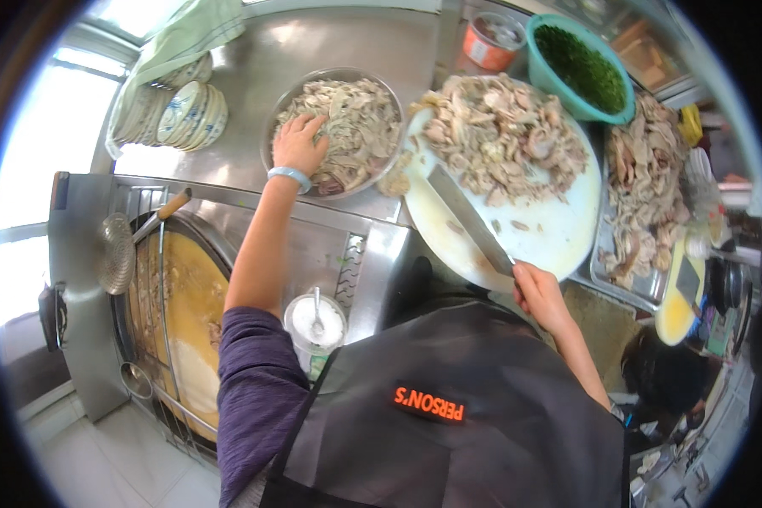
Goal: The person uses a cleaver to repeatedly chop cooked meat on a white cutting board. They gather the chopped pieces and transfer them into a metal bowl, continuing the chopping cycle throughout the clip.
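Note:
My left hand point(298, 145), with a pale bangle point(289, 178) on its wrist, rests with spread fingers on sliced meat point(362, 130) heaped in a round metal bowl point(268, 152). Whether the fingers pinch any meat cannot be told. At the near edge of a round white cutting board point(546, 244), my right hand point(536, 295) grips the handle of a cleaver point(470, 219). Its broad blade lies over the board, pointing away to the upper left. Beyond the blade, a large pile of cut meat point(505, 133) covers the board's far part.
A teal basin of chopped greens point(581, 73) and a metal tray of meat point(644, 190) stand right. Stacked patterned bowls point(190, 117) sit upper left. A large pot of broth point(190, 317), a skimmer point(115, 254) and a tub of white granules point(314, 324) are nearer me. A dark-haired person point(663, 368) is lower right.

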`<state>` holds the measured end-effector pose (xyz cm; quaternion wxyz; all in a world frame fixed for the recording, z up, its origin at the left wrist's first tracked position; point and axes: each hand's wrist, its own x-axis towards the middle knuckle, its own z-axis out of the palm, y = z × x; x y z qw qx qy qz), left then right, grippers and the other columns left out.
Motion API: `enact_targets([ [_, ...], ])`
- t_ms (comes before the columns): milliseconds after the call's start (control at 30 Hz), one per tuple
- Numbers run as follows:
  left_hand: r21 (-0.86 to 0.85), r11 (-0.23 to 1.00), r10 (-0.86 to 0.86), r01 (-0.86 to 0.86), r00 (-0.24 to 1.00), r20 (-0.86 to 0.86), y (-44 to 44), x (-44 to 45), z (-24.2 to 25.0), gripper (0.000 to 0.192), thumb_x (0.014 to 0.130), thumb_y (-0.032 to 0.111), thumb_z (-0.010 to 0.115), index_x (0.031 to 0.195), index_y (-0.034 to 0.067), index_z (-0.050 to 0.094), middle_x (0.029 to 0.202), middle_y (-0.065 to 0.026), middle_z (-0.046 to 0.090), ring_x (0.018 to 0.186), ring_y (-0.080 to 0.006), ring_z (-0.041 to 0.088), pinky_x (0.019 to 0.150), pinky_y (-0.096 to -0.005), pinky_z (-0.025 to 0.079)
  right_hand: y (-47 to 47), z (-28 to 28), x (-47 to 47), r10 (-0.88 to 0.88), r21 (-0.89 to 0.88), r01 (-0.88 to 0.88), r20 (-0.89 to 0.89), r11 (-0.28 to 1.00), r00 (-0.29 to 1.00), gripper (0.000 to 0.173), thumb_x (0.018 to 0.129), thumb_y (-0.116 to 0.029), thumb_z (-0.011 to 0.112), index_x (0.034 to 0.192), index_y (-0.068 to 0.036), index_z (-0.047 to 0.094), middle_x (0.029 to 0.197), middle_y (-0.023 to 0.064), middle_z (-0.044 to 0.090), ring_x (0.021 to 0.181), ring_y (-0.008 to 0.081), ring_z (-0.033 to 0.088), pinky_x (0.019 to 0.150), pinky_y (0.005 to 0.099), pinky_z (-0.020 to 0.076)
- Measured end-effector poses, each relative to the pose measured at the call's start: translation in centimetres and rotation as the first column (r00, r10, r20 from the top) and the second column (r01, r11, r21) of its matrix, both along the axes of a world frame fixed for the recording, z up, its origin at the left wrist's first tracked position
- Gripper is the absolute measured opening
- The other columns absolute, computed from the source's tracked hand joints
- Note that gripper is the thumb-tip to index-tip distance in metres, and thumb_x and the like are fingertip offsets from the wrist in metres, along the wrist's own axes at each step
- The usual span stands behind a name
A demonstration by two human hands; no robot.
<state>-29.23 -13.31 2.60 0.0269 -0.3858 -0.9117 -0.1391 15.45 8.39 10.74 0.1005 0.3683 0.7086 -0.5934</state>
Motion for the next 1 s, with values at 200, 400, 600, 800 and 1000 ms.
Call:
enact_targets([
  [200,0.154,0.983,-0.055,0.097,0.965,-0.257,-0.7,6.2,2.3,0.037,0.088,0.023,0.065,0.123,0.014,0.067,0.129,-0.0095,0.063,0.124,-0.0295,0.053,0.105,-0.0463,0.037,0.9,2.1,1.2,0.109,0.165,-0.108,0.007,0.98,0.994,0.035,0.101,-0.026,0.055,0.124,-0.002,0.067,0.063,0.0047,0.056,0.057,0.0096,0.052,0.058,0.0283,0.045],
  [400,0.339,0.926,-0.204,0.166,0.976,0.079,1.9,17.1,-0.3,0.031,0.084,0.005,0.068,0.116,0.008,0.068,0.126,-0.0113,0.062,0.116,-0.031,0.059,0.103,-0.0414,0.046,2.1,2.0,2.1,0.262,0.081,-0.26,-0.016,0.962,0.965,0.036,0.101,-0.027,0.056,0.125,-0.002,0.066,0.063,0.003,0.056,0.057,0.0099,0.05,0.058,0.028,0.0448],
  [600,0.34,0.928,-0.129,0.151,0.988,-0.086,4.6,18.0,-5.7,0.041,0.082,0.001,0.063,0.122,0.009,0.065,0.132,-0.0118,0.056,0.121,-0.0346,0.052,0.102,-0.0414,0.046,4.4,1.4,4.6,0.137,-0.024,-0.135,0.084,0.991,0.987,0.037,0.103,-0.031,0.054,0.123,-0.002,0.067,0.062,0.0001,0.055,0.055,0.0079,0.048,0.053,0.0261,0.0411],
  [800,0.374,0.918,-0.114,0.131,0.991,-0.068,4.7,16.9,-8.1,0.039,0.083,-0.003,0.061,0.12,0.009,0.064,0.12,-0.013,0.056,0.113,-0.0371,0.053,0.1,-0.0441,0.045,8.2,1.3,9.2,-0.097,0.071,0.093,0.057,0.993,0.994,0.038,0.104,-0.034,0.051,0.117,-0.003,0.069,0.06,-0.0035,0.051,0.05,0.0051,0.044,0.047,0.0232,0.0368],
  [1000,0.371,0.928,-0.049,0.047,0.999,-0.005,5.3,17.2,-7.6,0.039,0.077,-0.007,0.059,0.113,0.007,0.064,0.113,-0.0142,0.057,0.109,-0.0374,0.053,0.096,-0.0436,0.046,9.4,0.1,11.8,-0.111,0.015,0.11,0.014,0.994,0.994,0.038,0.105,-0.034,0.051,0.098,-0.001,0.067,0.059,-0.003,0.051,0.049,0.0046,0.045,0.047,0.0231,0.0364],
])
